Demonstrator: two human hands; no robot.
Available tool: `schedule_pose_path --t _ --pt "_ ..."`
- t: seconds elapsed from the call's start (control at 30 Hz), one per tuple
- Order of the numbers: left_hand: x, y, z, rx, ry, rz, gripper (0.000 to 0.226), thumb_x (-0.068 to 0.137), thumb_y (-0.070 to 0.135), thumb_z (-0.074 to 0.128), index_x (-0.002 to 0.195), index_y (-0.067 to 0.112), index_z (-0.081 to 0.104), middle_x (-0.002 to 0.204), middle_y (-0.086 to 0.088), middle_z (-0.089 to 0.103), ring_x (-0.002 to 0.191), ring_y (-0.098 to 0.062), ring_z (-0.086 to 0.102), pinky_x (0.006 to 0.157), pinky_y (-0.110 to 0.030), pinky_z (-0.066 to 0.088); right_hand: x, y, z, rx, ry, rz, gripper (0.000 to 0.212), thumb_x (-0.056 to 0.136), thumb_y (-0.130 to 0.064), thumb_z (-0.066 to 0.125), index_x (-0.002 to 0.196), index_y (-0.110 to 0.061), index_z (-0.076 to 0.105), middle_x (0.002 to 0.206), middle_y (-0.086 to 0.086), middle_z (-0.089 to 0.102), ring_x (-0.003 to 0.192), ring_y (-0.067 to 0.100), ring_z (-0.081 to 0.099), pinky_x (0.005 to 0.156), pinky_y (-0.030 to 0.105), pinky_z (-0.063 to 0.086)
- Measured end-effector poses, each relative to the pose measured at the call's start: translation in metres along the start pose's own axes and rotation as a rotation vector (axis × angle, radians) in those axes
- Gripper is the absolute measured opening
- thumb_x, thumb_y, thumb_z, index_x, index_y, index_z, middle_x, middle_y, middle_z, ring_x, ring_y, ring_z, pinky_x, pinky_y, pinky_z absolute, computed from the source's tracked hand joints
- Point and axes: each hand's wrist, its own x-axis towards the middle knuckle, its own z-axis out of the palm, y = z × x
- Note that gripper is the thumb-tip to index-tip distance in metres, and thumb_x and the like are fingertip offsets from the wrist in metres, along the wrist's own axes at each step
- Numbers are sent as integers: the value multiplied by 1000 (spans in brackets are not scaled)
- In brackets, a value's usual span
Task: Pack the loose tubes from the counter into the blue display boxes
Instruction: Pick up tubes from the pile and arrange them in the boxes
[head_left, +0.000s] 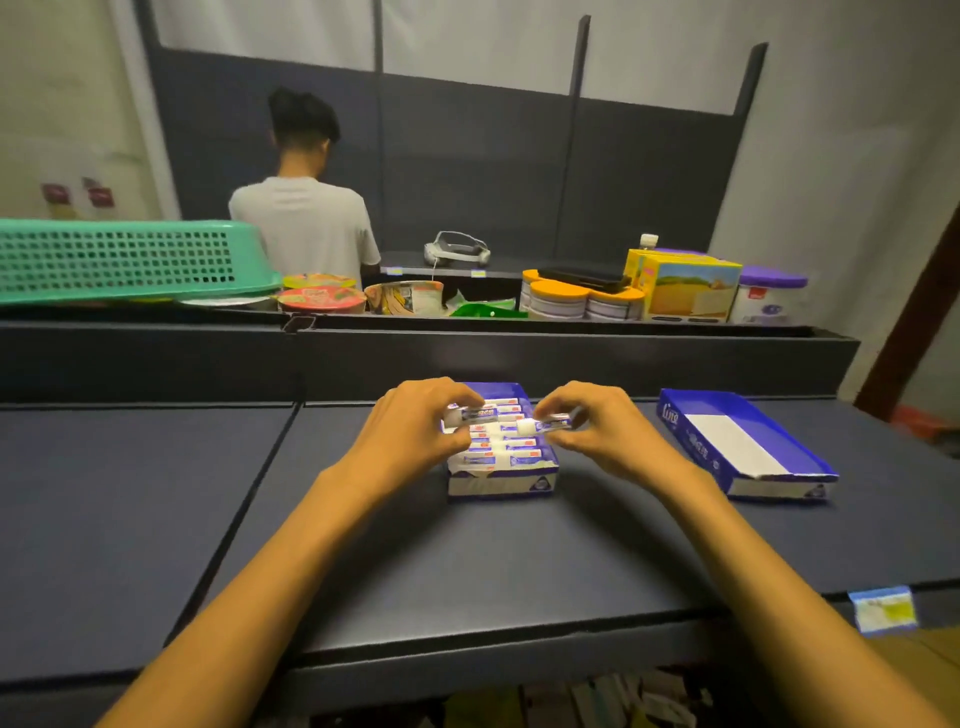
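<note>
Tubes pinched, one (478, 414) in left hand (415, 431), one (553, 422) in right hand (602, 431), over filled blue box (501, 483): best lowered flat, parallel to rows.

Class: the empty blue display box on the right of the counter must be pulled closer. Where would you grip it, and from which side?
Grip the empty blue display box by its low near end wall, coming from above on the person's own side. It lies open-topped and bare inside, so fingers can probably hook over that rim. The right hand is nearest, but now pinches a tube.
</note>
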Motion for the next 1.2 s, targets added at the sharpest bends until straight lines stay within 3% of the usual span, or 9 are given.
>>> schedule_pose_path --t 0.23,0.43,0.8,1.03,1.2 --pt "-9 8 10 27 -12 -55 33 78 15 76 110 18 70 111 1 68 94 -12 63 75 -23 52 16 1 8 61 -177 -64 26 84 -12 73 109 -17 69 117 -3 63 99 7 55 64 9 45" --pt "-5 16 16 18 -17 -73 33 81 20 75 112 18 68 114 1 67 93 -7 59 75 -19 52 24 3 2 -66 -311 -102 29 84 -17 74 112 -16 69 120 0 65 100 7 53 62 9 43" --pt "-13 2 18 69 45 -63 30 82 21 73 111 19 67 114 4 67 102 -16 61 80 -34 54 35 2 11 -171 -419 -99 29 86 -14 71 115 -15 66 124 1 63 101 10 51 61 9 42" --pt "-17 0 19 74 31 -56 31 85 21 69 116 18 65 118 2 65 106 -15 60 85 -32 53 36 1 4 -77 -466 -47 32 89 -29 67 118 -17 67 123 0 64 105 14 58 63 13 48" --pt "-18 0 19 55 33 -56 32 85 23 70 116 17 65 120 1 65 108 -15 60 86 -31 53 36 0 8 -131 -462 -37 27 89 -26 68 113 -16 69 121 -1 65 100 12 56 58 11 44"
